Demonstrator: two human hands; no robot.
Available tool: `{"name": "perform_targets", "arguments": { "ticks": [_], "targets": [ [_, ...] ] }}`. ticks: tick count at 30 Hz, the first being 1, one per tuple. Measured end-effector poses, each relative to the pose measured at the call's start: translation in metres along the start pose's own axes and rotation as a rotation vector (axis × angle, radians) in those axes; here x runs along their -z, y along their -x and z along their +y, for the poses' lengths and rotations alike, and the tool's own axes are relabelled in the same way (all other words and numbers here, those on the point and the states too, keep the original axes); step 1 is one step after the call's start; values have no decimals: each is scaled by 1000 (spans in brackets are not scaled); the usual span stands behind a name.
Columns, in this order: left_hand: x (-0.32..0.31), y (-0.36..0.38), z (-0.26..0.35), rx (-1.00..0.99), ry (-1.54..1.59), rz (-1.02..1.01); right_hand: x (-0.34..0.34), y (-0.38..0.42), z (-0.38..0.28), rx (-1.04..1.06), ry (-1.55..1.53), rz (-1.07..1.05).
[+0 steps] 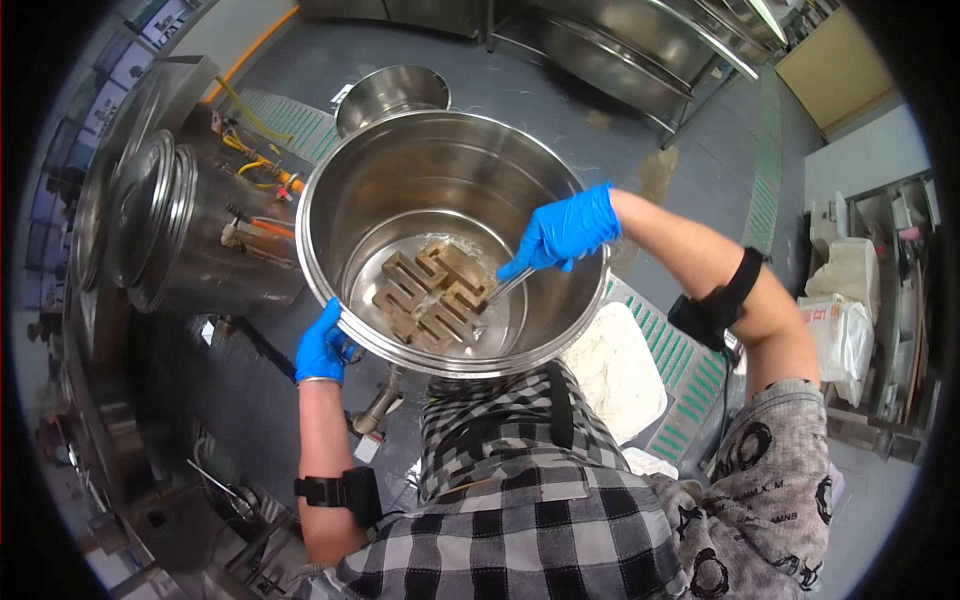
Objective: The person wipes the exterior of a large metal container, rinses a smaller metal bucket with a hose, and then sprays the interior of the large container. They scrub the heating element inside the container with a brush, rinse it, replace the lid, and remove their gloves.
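"At the centre of the frame, what stands there?"

"A large steel pot [385, 180], with a brown slotted piece [447, 290] on its floor."

"And the left hand [322, 345]?"

"Lower left of centre, blue-gloved, its fingers curled over the pot's rim."

"The right hand [570, 232]?"

"Right of centre, clenched round a grey handle [510, 286] that slants down inside the pot, its end near the brown slotted piece; whether they touch, I can't tell."

"Nearby?"

"A white tub [652, 390], lower right of centre."
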State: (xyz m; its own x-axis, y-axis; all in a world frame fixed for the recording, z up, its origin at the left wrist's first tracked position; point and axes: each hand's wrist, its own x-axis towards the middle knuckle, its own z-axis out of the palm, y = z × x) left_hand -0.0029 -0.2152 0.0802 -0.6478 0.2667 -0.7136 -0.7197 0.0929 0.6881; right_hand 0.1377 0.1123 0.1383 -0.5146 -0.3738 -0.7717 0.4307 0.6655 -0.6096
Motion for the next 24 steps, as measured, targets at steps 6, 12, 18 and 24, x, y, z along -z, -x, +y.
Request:
{"name": "perform_targets", "arguments": {
  "ticks": [6, 12, 18, 24],
  "targets": [
    [18, -19, -6, 136, -21, -141, -27, -16, -36, 532, 74, 335],
    [-1, -7, -13, -38, 345, -168, -31, -22, -57, 449, 318, 579],
    [3, -11, -14, -103, 388, -17, -42, -39, -47, 297, -206, 541],
    [7, -13, -15, -69, 306, -13, -54, -34, -60, 171, -174, 548]
  ]
}}
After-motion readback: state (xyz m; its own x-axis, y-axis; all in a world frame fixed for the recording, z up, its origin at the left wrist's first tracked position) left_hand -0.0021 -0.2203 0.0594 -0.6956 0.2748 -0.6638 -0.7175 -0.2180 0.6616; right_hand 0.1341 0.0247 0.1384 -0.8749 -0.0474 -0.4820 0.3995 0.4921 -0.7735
